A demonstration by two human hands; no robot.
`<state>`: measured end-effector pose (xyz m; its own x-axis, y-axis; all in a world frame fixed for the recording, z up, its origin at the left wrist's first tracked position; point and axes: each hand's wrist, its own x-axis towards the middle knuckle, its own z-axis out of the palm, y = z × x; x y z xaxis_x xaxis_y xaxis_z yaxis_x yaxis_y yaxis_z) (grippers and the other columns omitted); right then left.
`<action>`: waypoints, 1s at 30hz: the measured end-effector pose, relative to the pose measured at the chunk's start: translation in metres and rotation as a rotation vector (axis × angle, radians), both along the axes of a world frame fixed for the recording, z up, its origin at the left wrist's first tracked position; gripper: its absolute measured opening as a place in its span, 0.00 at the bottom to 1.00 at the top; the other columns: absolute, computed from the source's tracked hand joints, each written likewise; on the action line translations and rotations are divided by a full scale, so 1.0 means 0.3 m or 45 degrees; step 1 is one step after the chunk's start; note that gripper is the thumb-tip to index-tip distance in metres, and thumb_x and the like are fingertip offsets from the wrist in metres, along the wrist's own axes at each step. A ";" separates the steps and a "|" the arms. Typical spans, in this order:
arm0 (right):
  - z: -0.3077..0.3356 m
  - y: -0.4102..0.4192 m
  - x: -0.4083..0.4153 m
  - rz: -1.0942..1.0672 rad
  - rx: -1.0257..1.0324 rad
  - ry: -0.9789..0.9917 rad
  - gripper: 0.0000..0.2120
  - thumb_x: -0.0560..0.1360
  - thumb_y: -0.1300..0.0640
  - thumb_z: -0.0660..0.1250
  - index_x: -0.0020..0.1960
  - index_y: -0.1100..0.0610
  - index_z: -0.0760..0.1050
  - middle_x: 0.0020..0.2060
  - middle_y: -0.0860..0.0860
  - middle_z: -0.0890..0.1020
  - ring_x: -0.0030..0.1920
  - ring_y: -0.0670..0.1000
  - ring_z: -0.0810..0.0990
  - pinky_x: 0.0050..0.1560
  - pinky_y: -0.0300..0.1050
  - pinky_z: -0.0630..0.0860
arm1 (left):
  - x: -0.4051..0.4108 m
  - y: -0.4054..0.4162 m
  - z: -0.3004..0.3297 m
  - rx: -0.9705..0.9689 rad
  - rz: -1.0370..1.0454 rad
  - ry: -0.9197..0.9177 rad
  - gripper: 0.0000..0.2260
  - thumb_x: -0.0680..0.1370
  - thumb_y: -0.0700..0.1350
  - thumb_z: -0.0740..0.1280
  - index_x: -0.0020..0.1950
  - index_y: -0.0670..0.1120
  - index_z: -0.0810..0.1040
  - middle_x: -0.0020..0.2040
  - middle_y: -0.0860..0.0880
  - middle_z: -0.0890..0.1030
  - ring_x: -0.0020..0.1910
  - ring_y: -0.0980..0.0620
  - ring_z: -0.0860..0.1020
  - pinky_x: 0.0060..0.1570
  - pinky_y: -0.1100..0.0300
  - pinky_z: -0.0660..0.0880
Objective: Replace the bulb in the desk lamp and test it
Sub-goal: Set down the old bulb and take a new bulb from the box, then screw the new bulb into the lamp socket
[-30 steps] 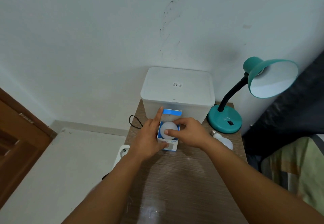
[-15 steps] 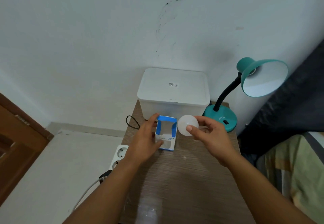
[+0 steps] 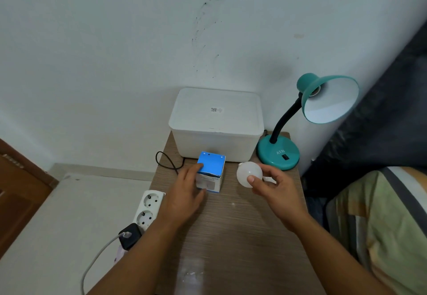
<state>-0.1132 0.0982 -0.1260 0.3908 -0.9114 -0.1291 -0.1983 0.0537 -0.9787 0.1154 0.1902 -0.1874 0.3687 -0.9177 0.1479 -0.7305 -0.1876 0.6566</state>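
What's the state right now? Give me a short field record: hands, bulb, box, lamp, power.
left hand: on the blue box, flap shut
right hand: holding white bulb above the table
lamp: on table's far right, unlit, no bulb visible in its shade
white bin: behind box, lid on
power strip: left of table, one black plug in
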 end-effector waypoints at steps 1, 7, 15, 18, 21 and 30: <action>-0.004 0.000 -0.001 -0.003 0.002 -0.005 0.17 0.68 0.46 0.75 0.55 0.39 0.78 0.55 0.41 0.80 0.53 0.48 0.83 0.55 0.50 0.82 | -0.003 0.004 -0.001 0.003 0.003 -0.003 0.30 0.77 0.43 0.71 0.76 0.52 0.65 0.70 0.50 0.70 0.65 0.52 0.73 0.53 0.60 0.76; -0.008 0.015 -0.007 -0.008 0.003 -0.080 0.18 0.73 0.57 0.74 0.61 0.45 0.77 0.57 0.46 0.79 0.50 0.44 0.84 0.48 0.42 0.83 | -0.017 0.017 -0.012 0.050 0.007 -0.006 0.32 0.78 0.43 0.70 0.79 0.53 0.61 0.74 0.51 0.67 0.70 0.52 0.70 0.59 0.54 0.78; -0.023 0.047 -0.026 -0.011 -0.007 -0.156 0.20 0.76 0.57 0.71 0.63 0.38 0.77 0.63 0.49 0.77 0.59 0.55 0.81 0.48 0.42 0.83 | -0.035 0.032 0.012 0.133 -0.010 -0.030 0.35 0.78 0.46 0.69 0.81 0.55 0.55 0.75 0.51 0.66 0.69 0.51 0.70 0.59 0.53 0.78; -0.012 0.059 -0.042 -0.013 -0.044 -0.180 0.19 0.77 0.58 0.70 0.62 0.38 0.77 0.62 0.49 0.77 0.57 0.56 0.82 0.47 0.42 0.82 | -0.036 0.044 0.022 0.094 0.007 0.003 0.36 0.77 0.45 0.71 0.80 0.55 0.56 0.74 0.51 0.67 0.67 0.50 0.72 0.59 0.52 0.77; 0.007 0.066 -0.069 -0.035 -0.081 -0.161 0.21 0.76 0.59 0.71 0.65 0.41 0.74 0.62 0.48 0.76 0.55 0.53 0.82 0.48 0.41 0.82 | -0.042 0.047 0.046 0.046 0.024 -0.017 0.36 0.76 0.46 0.72 0.80 0.54 0.58 0.72 0.51 0.67 0.64 0.49 0.74 0.53 0.56 0.77; 0.056 0.041 -0.199 -0.125 -0.253 -0.148 0.33 0.68 0.65 0.78 0.68 0.46 0.72 0.65 0.44 0.73 0.55 0.46 0.83 0.49 0.40 0.82 | -0.155 -0.074 0.224 -0.268 -0.124 -0.230 0.29 0.76 0.50 0.72 0.75 0.50 0.67 0.69 0.50 0.73 0.66 0.53 0.72 0.65 0.59 0.69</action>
